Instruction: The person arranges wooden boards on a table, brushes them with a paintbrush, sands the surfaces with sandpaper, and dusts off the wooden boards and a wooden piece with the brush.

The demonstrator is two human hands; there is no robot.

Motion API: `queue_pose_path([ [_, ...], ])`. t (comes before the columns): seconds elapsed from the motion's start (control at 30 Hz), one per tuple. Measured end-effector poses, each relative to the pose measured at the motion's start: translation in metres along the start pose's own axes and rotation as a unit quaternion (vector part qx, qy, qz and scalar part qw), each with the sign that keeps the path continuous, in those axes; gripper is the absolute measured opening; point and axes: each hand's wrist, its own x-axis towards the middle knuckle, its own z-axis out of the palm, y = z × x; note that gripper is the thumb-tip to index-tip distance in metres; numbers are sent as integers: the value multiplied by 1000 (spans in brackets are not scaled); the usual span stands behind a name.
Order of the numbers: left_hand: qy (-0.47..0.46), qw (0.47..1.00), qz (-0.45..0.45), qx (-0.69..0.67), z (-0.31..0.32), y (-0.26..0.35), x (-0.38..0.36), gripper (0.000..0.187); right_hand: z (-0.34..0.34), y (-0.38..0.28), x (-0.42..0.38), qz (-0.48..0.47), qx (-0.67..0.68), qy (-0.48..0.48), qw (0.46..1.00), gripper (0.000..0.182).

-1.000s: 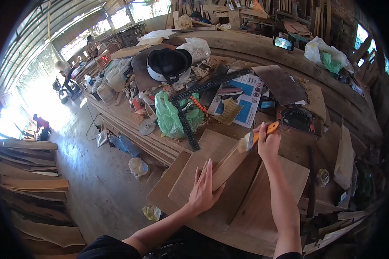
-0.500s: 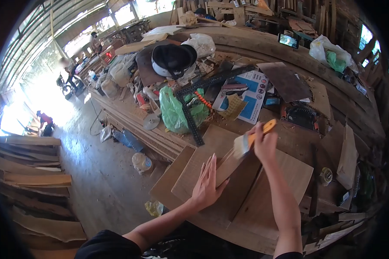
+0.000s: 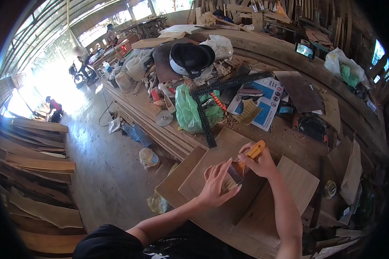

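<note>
A paintbrush [image 3: 256, 150] with a yellow-orange handle and wide metal ferrule is gripped in my right hand [image 3: 263, 164], bristles slanting down to the left. My left hand [image 3: 214, 185] is beside the bristles, its fingers stretched and thumb apart, with the brush end between them in this view. Below both hands, a flat wooden panel [image 3: 193, 178] lies at an angle on the bench. To its right rests a second, lighter wooden panel [image 3: 297, 179].
Beyond the panels are a black metal square [image 3: 202, 118], a green plastic bag [image 3: 186, 108], a printed sheet [image 3: 268, 101] and a cap [image 3: 190, 58]. Stacked boards [image 3: 43, 164] stand left across the floor. A phone [image 3: 304, 50] is at the back. People work far left.
The brush has swung from bristles on the panel to a tilt toward my left hand. My left hand has lifted from lying flat to beside the bristles. The view has shifted slightly.
</note>
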Motion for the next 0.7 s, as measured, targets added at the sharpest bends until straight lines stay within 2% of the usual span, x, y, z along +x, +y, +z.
queue_pose_path([
  [0.07, 28, 998, -44, -19, 9, -4, 9, 84, -4, -1, 0, -35, -62, 15, 997, 26],
  [0.17, -7, 998, -59, -8, 4, -8, 31, 65, -5, 3, 0, -85, -93, 40, 991, 25],
  [0.27, 39, 999, -31, 11, 1, -9, 38, 50, -10, 29, 3, -79, -169, 62, 980, 23],
  [0.37, 23, 993, -109, 31, -8, -20, 27, 48, -7, 24, 2, -33, -274, 82, 958, 21],
  [0.4, 91, 991, -64, 74, -11, -21, 20, 49, -4, 21, 1, -14, -305, 89, 948, 20],
  [0.53, 107, 985, -113, 80, -32, -45, -1, 48, -1, 28, 0, -12, -351, 41, 936, 17],
  [0.63, 89, 969, -165, 160, -49, -55, -5, 55, 0, 32, -1, -6, -372, 43, 927, 17],
  [0.67, 61, 972, -202, 103, -55, -57, -3, 47, 1, 33, -1, 0, -377, 45, 925, 19],
  [0.7, 91, 977, -190, 33, -55, -50, 1, 44, 0, 31, -1, 7, -382, 47, 923, 22],
])
